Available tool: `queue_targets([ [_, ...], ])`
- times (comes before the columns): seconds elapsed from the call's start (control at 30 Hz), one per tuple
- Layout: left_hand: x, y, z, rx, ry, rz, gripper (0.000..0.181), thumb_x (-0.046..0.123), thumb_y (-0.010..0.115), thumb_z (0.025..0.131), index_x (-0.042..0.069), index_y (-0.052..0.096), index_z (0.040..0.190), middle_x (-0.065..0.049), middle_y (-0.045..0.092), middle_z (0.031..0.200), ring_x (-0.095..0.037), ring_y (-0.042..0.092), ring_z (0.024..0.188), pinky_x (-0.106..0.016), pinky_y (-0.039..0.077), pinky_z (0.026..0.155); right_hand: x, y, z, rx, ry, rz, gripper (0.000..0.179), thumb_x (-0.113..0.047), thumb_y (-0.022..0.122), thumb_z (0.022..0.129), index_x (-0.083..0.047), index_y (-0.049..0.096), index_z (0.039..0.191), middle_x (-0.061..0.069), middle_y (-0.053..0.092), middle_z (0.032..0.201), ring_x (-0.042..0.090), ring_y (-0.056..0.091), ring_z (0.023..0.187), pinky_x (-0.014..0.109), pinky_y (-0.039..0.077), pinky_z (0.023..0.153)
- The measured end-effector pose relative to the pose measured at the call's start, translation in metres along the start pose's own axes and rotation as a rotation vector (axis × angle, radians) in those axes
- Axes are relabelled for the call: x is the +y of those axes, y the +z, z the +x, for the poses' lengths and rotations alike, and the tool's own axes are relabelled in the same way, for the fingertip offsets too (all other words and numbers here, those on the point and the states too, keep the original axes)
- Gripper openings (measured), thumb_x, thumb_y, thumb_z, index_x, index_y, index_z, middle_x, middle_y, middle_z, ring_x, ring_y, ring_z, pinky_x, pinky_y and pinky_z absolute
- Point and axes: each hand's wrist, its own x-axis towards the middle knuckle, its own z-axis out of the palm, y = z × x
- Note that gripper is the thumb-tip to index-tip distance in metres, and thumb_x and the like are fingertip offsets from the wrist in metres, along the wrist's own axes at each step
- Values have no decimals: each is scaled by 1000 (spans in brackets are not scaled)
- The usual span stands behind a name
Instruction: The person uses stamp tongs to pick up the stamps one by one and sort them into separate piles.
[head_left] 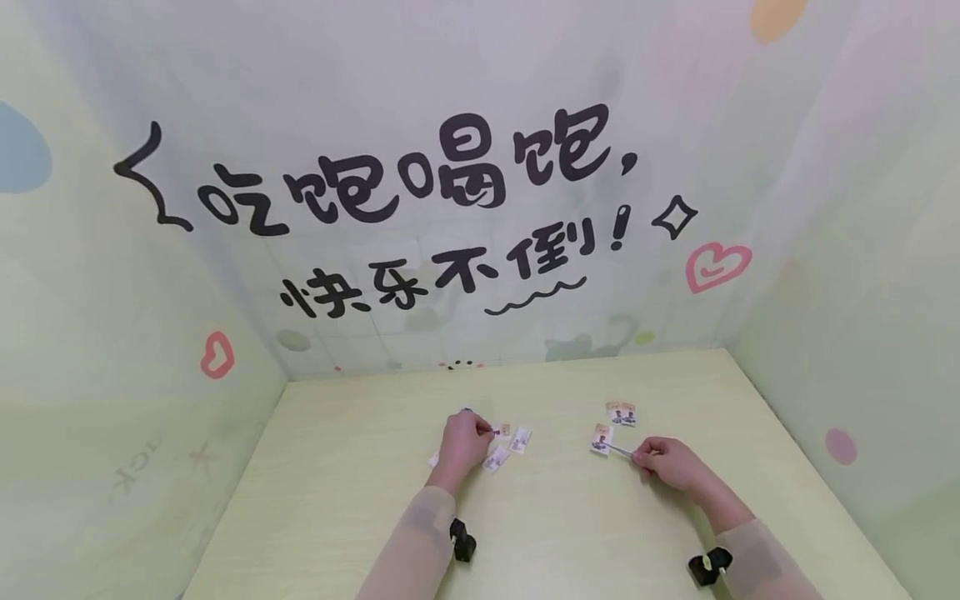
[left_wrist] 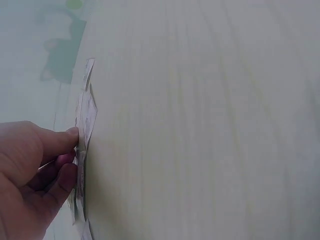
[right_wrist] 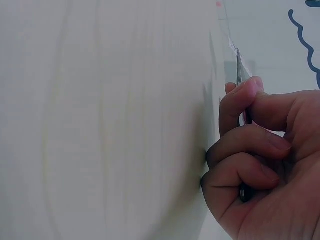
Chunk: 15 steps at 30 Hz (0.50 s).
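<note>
My left hand (head_left: 462, 446) is over the group of small printed paper pieces on the left of the table. Its thumb and fingers pinch the edge of a paper piece (left_wrist: 80, 170), seen nearly edge-on in the left wrist view. Beside it lie other pieces, among them one white piece (head_left: 520, 440) and another (head_left: 496, 459). My right hand (head_left: 670, 463) grips slim metal tweezers (head_left: 618, 451), fingers curled round them. Their tip overlaps a printed paper piece (head_left: 601, 437) on the right side. In the right wrist view, the tweezers (right_wrist: 239, 65) point away past the fingertips.
Two printed pieces (head_left: 621, 412) sit side by side behind the one at the tweezers. The pale wood-grain table (head_left: 555, 517) meets a decorated back wall (head_left: 450, 75) with black lettering, and walls stand on both sides. A black camera is strapped to each wrist.
</note>
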Motion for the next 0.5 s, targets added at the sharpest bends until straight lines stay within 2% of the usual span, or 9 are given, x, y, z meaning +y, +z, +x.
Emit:
queue_targets([
  [0.3, -6, 0, 0, -22, -22, -49, 5, 2, 83, 91, 4, 79, 93, -2, 67, 85, -18, 64, 79, -36, 59, 76, 11, -16, -4, 68, 31, 49, 17, -12, 60, 107, 1, 67, 98, 5, 63, 80, 22, 50, 77, 35, 37, 71],
  [0.5, -5, 0, 2, 0, -7, -61, 6, 1, 83, 91, 5, 78, 91, -1, 67, 83, -17, 64, 77, -37, 59, 75, 16, -32, -2, 97, 59, 62, 19, -14, 60, 108, 1, 67, 99, 4, 62, 82, 22, 49, 77, 34, 37, 70],
])
